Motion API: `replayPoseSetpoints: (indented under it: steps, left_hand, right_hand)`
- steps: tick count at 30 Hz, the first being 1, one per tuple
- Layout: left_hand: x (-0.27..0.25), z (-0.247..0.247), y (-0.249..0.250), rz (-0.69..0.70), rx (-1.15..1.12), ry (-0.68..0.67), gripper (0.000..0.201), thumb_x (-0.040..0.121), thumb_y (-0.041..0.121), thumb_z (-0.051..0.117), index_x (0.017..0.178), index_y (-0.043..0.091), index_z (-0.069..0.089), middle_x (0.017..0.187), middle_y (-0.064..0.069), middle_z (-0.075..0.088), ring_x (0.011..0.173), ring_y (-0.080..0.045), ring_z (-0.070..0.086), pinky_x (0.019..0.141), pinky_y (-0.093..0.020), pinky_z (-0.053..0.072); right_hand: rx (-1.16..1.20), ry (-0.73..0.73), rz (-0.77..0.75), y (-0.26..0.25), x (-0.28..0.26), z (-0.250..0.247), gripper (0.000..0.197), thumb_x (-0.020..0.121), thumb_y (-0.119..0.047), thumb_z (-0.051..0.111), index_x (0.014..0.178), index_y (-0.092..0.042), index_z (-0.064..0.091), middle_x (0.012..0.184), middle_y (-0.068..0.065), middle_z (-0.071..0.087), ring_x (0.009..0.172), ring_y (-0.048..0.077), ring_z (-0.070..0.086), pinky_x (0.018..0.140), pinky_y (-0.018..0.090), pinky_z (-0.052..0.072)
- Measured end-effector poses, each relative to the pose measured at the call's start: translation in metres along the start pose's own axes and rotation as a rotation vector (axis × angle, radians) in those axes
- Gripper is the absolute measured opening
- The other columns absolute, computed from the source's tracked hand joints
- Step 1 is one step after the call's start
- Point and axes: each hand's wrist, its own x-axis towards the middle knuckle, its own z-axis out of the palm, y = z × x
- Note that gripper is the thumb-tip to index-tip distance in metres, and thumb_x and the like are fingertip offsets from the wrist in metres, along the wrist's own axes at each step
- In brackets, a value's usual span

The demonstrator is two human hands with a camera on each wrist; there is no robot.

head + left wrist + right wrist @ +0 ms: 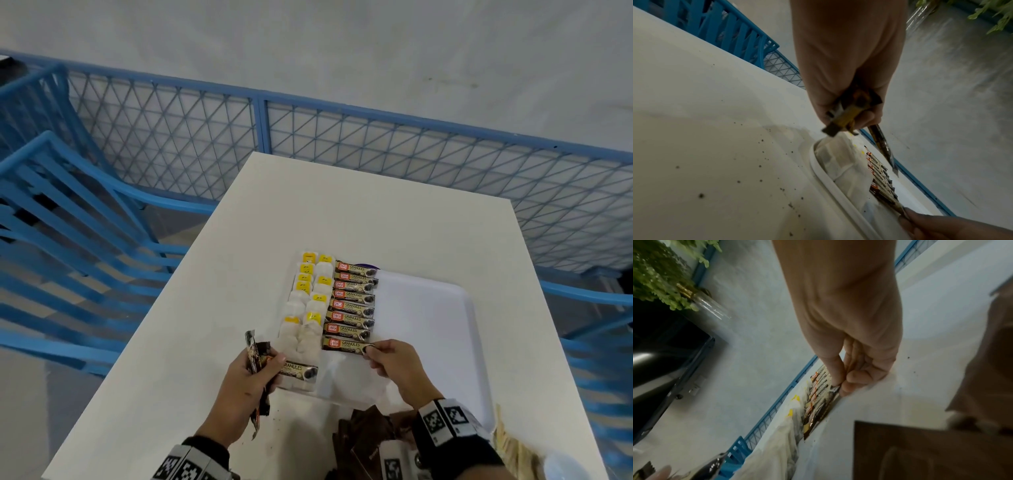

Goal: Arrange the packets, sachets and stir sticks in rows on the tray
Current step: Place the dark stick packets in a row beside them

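A white tray (435, 308) lies on the white table (342, 205). Two columns of white tea bags with yellow tags (305, 301) fill its left part. Beside them runs a column of gold and black coffee sachets (354, 301). My right hand (390, 356) pinches the right end of the nearest sachet (346, 343) in that column, seen too in the right wrist view as the right hand (838, 386). My left hand (260, 366) grips a bunch of coffee sachets (294, 370) at the tray's near left corner; the left wrist view shows this left hand (846, 116) clamped round them.
Brown packets (366, 442) lie piled at the table's near edge below my right wrist. Wooden stir sticks (510, 445) sit at the near right. A blue chair (68, 219) stands left, and a blue mesh fence (342, 144) runs behind the table.
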Motion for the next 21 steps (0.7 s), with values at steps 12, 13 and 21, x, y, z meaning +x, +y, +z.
replayPoseSetpoints:
  steps: [12,13,21]
  left_hand:
    - [0.0,0.004,0.003,-0.019,-0.049,0.001,0.017,0.085,0.01,0.066,0.093,-0.002,0.057,0.058,-0.001,0.055,0.048,-0.01,0.049,0.041,-0.019,0.039]
    - [0.0,0.005,0.003,-0.018,-0.053,-0.003,0.016,0.085,0.011,0.066,0.092,0.0,0.057,0.058,-0.001,0.055,0.049,-0.01,0.05,0.041,-0.019,0.039]
    - [0.004,0.013,0.009,0.011,-0.117,-0.024,0.015,0.084,0.011,0.065,0.091,0.0,0.057,0.065,-0.009,0.057,0.054,-0.014,0.052,0.051,-0.02,0.045]
  right_hand:
    - [-0.319,0.155,-0.071,-0.008,0.006,0.012,0.016,0.082,-0.021,0.068,0.077,-0.013,0.055,0.076,-0.003,0.056,0.067,0.009,0.05,0.052,0.018,0.033]
    - [-0.312,0.161,-0.082,-0.009,0.003,0.011,0.016,0.083,-0.019,0.067,0.081,-0.011,0.054,0.076,-0.003,0.055,0.066,0.007,0.048,0.05,0.017,0.032]
    - [-0.357,-0.154,-0.382,-0.03,-0.042,0.03,0.017,0.091,-0.035,0.055,0.09,-0.018,0.058,0.076,-0.011,0.057,0.068,0.003,0.053,0.059,0.009,0.038]
